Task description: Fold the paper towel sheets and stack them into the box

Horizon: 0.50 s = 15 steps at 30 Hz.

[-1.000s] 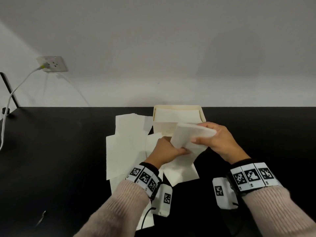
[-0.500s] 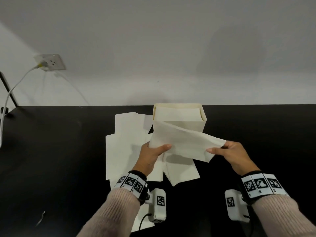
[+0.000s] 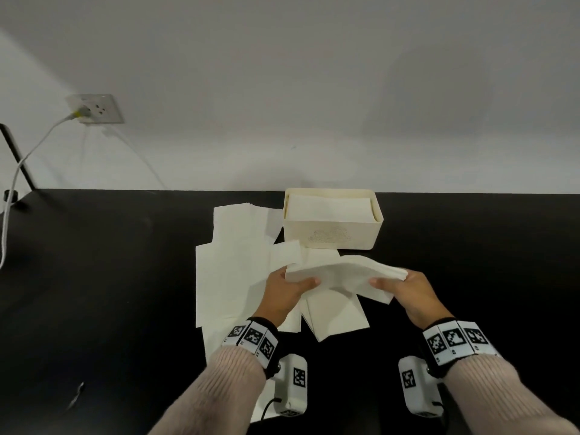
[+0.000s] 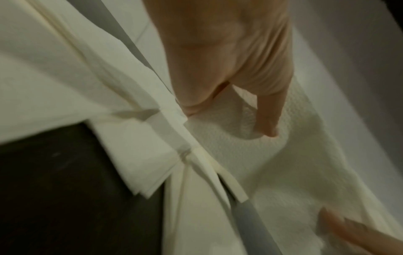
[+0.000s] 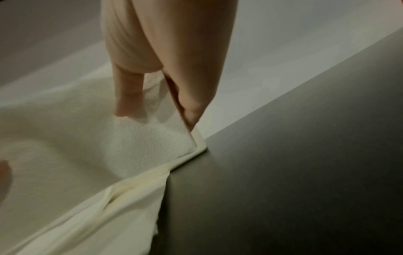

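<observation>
Both hands hold one folded paper towel sheet (image 3: 342, 273) in the air above the black table (image 3: 110, 277), just in front of the cream box (image 3: 332, 233). The left hand (image 3: 282, 293) grips the sheet's left end, thumb on top and fingers beneath, so its grip is clamped on the towel; the left wrist view shows the thumb (image 4: 267, 120) pressing into the embossed paper. The right hand (image 3: 411, 293) pinches the right end in the same way, its grip likewise clamped on the sheet, and in the right wrist view a fingertip (image 5: 126, 107) lies on the textured surface while another finger runs along the edge. The sheet sags a little between the two hands. The box stands at the far edge of the table against the wall, with folded towels (image 3: 329, 208) already lying flat inside it, filling it nearly to the rim. Loose unfolded sheets (image 3: 235, 255) lie spread on the table left of the box and under the hands, overlapping one another; how many there are is hard to say, since the edges blur together. On the wall to the left a white cable (image 3: 28, 161) is plugged into a socket (image 3: 97, 109).
</observation>
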Tool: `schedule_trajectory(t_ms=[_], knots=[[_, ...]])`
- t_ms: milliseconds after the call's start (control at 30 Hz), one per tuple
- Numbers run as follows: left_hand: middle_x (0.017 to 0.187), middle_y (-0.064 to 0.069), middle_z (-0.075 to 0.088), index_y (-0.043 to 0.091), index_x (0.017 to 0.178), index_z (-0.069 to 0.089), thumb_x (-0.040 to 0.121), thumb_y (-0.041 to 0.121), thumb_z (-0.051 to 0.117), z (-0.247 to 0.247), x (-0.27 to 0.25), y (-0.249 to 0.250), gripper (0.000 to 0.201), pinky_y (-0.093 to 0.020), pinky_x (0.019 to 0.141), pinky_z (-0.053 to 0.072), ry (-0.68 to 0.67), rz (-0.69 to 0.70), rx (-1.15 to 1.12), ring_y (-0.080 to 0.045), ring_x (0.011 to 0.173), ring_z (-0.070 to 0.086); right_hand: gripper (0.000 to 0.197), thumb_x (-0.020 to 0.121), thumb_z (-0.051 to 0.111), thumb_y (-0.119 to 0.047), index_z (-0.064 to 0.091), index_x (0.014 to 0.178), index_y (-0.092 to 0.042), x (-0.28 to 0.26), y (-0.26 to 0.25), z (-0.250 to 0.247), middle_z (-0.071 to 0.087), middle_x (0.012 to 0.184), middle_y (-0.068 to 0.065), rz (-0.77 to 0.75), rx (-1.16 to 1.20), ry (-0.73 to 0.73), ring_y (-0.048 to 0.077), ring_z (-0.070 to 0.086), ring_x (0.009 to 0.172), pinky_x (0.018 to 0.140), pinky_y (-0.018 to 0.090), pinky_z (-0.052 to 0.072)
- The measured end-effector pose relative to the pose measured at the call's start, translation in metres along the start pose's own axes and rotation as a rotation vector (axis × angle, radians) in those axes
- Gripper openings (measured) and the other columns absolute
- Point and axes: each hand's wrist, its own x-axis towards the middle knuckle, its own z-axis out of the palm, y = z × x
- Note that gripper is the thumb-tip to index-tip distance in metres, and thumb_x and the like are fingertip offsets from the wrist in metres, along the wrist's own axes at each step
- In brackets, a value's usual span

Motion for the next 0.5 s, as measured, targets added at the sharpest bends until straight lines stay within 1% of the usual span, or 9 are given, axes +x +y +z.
schedule_trajectory(t_ms=[33, 100, 200, 267, 300, 367, 400, 433, 500], knots=[[0.082, -0.001, 0.069, 0.014, 0.080, 0.065, 0.072, -0.003, 0.076, -0.001, 0.001, 0.004, 0.022, -0.021, 0.072, 0.055, -0.019, 0.019, -0.021, -0.017, 0.079, 0.066, 0.022, 0.075, 0.073, -0.001, 0.067, 0.092, -0.014, -0.002, -0.004, -0.003, 0.070, 0.096, 0.013, -0.021, 0.019, -0.007, 0.028, 0.067, 0.091, 0.089, 0.045, 0.052], [0.083, 0.000, 0.068, 0.015, 0.082, 0.064, 0.072, -0.003, 0.076, -0.003, 0.002, 0.008, 0.024, -0.019, 0.071, 0.053, -0.037, 0.042, -0.022, -0.014, 0.078, 0.064, 0.022, 0.075, 0.072, 0.001, 0.066, 0.090, -0.014, -0.004, -0.006, -0.010, 0.070, 0.096, 0.013, -0.034, 0.050, -0.030, 0.028, 0.067, 0.092, 0.088, 0.045, 0.052], [0.094, 0.003, 0.065, 0.017, 0.094, 0.063, 0.071, 0.002, 0.078, -0.004, 0.003, 0.001, 0.031, -0.018, 0.071, 0.051, -0.030, 0.022, 0.070, -0.012, 0.086, 0.062, 0.032, 0.072, 0.073, 0.003, 0.067, 0.099, -0.013, -0.001, 0.002, -0.012, 0.069, 0.102, 0.013, 0.019, -0.023, -0.063, 0.029, 0.065, 0.097, 0.091, 0.045, 0.051], [0.100, -0.001, 0.065, 0.014, 0.102, 0.059, 0.070, 0.002, 0.079, -0.002, 0.002, -0.006, 0.040, -0.020, 0.073, 0.052, -0.032, -0.029, 0.051, -0.016, 0.092, 0.062, 0.043, 0.068, 0.077, 0.003, 0.065, 0.107, -0.011, 0.003, 0.012, -0.010, 0.069, 0.104, 0.013, 0.096, -0.050, -0.063, 0.029, 0.066, 0.098, 0.092, 0.047, 0.051], [0.102, -0.003, 0.066, 0.013, 0.104, 0.059, 0.070, 0.001, 0.078, 0.001, 0.002, -0.008, 0.041, -0.023, 0.075, 0.052, -0.030, -0.053, 0.040, -0.018, 0.094, 0.062, 0.046, 0.067, 0.078, 0.002, 0.064, 0.109, -0.011, 0.004, 0.016, -0.008, 0.069, 0.104, 0.013, 0.126, -0.042, -0.061, 0.029, 0.066, 0.097, 0.090, 0.046, 0.052], [0.097, -0.003, 0.066, 0.013, 0.099, 0.059, 0.070, 0.000, 0.077, 0.008, 0.002, -0.007, 0.037, -0.027, 0.079, 0.052, -0.023, -0.079, 0.042, -0.021, 0.093, 0.062, 0.043, 0.068, 0.078, 0.000, 0.064, 0.108, -0.010, 0.005, 0.019, -0.005, 0.070, 0.102, 0.013, 0.137, -0.020, -0.059, 0.028, 0.067, 0.094, 0.086, 0.043, 0.053], [0.092, -0.002, 0.065, 0.014, 0.093, 0.060, 0.071, -0.001, 0.076, 0.010, 0.002, -0.005, 0.031, -0.027, 0.077, 0.052, -0.028, -0.078, 0.044, -0.021, 0.089, 0.062, 0.039, 0.069, 0.078, -0.001, 0.065, 0.105, -0.010, 0.005, 0.018, -0.003, 0.070, 0.100, 0.014, 0.125, -0.008, -0.057, 0.029, 0.068, 0.092, 0.083, 0.042, 0.054], [0.086, -0.001, 0.064, 0.015, 0.086, 0.061, 0.072, -0.002, 0.075, 0.012, 0.002, -0.002, 0.026, -0.025, 0.073, 0.053, -0.044, -0.068, 0.043, -0.020, 0.083, 0.062, 0.035, 0.069, 0.078, -0.001, 0.066, 0.101, -0.010, 0.003, 0.015, -0.002, 0.071, 0.098, 0.014, 0.105, 0.005, -0.053, 0.029, 0.068, 0.090, 0.082, 0.041, 0.055], [0.076, 0.000, 0.062, 0.016, 0.076, 0.060, 0.074, -0.004, 0.073, 0.013, 0.002, 0.005, 0.024, -0.018, 0.061, 0.051, -0.078, -0.030, 0.025, -0.014, 0.071, 0.060, 0.028, 0.070, 0.077, 0.000, 0.066, 0.094, -0.011, 0.001, 0.006, -0.003, 0.071, 0.095, 0.015, 0.055, 0.028, -0.039, 0.030, 0.068, 0.089, 0.081, 0.041, 0.055]])
